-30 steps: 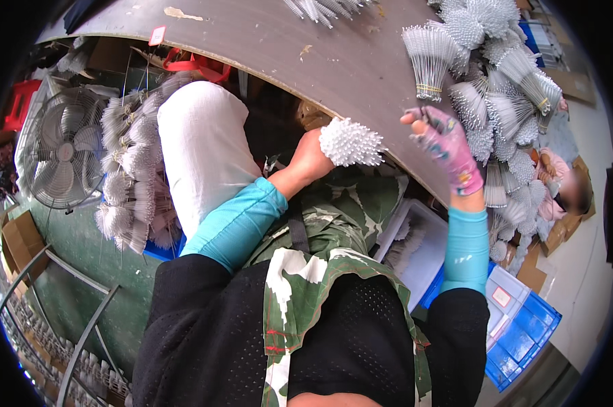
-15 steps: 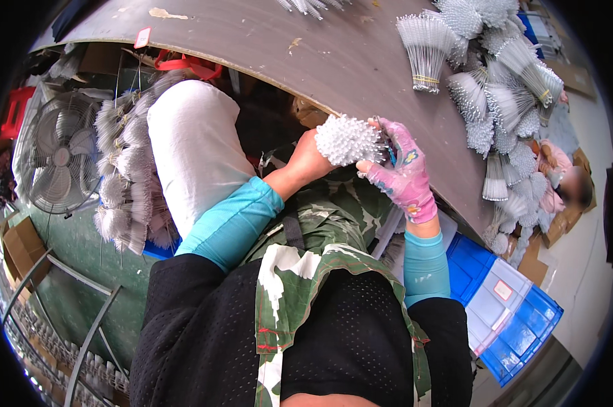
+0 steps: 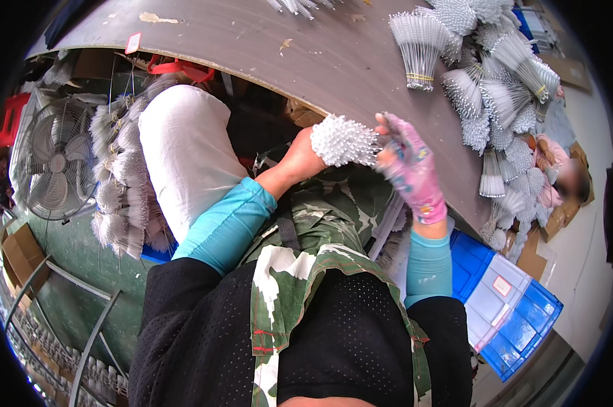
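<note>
My left hand (image 3: 302, 155) is closed around the lower part of a bundle of thin white stems with bead-like tips (image 3: 345, 141). Its rounded, knobbly head faces up, and the stems are mostly hidden by the hand. My right hand (image 3: 412, 166) wears a pink flowered glove with bare fingertips. It stands just right of the bundle, thumb and fingers apart and slightly blurred, and I see nothing held in it. Both hands are over my lap, by the near edge of the brown table (image 3: 266, 64).
Many similar white bundles (image 3: 491, 88) are heaped on the table's right side. A blue and white crate (image 3: 500, 298) stands at my right. On the left are a fan (image 3: 57, 161), hanging bundles (image 3: 125, 183) and a metal frame (image 3: 83, 285). Another person (image 3: 552, 169) is at the far right.
My right hand has drawn away to the right from the bundle's head, and its fingers have spread. The left hand keeps its hold on the bundle.
</note>
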{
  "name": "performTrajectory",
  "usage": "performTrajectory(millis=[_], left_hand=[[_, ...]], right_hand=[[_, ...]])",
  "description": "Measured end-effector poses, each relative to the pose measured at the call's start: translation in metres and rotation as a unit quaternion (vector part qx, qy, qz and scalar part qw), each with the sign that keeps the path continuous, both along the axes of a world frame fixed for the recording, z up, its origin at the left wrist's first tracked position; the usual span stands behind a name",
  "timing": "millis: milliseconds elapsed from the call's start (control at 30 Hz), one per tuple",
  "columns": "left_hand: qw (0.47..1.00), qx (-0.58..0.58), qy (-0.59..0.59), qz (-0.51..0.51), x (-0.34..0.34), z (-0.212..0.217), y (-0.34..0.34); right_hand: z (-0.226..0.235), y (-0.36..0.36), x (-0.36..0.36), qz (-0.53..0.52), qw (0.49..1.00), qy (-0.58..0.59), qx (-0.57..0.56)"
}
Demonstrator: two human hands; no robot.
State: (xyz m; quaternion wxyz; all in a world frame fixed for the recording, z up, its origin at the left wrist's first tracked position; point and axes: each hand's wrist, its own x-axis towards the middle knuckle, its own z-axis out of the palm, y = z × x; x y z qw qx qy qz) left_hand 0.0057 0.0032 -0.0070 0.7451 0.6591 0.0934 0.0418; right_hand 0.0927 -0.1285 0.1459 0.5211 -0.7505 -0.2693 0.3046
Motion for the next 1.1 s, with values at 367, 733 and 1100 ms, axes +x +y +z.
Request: performTrajectory(millis=[367,733,1100], left_hand=[[0.998,0.044,-0.029,0.024,-0.001,0.004,0.007],[1.000,0.007,0.015,0.014,-0.003,0.008,0.012],[0.998,0.058,-0.034,0.002,0.000,-0.004,0.010]], right_hand=[[0.062,0.041,0.050,0.245,0.906,-0.116,-0.325],[0.060,0.068,0.055,0.388,0.795,-0.247,-0.396],[0.058,0.072,0.055,0.286,0.852,-0.060,-0.435]])
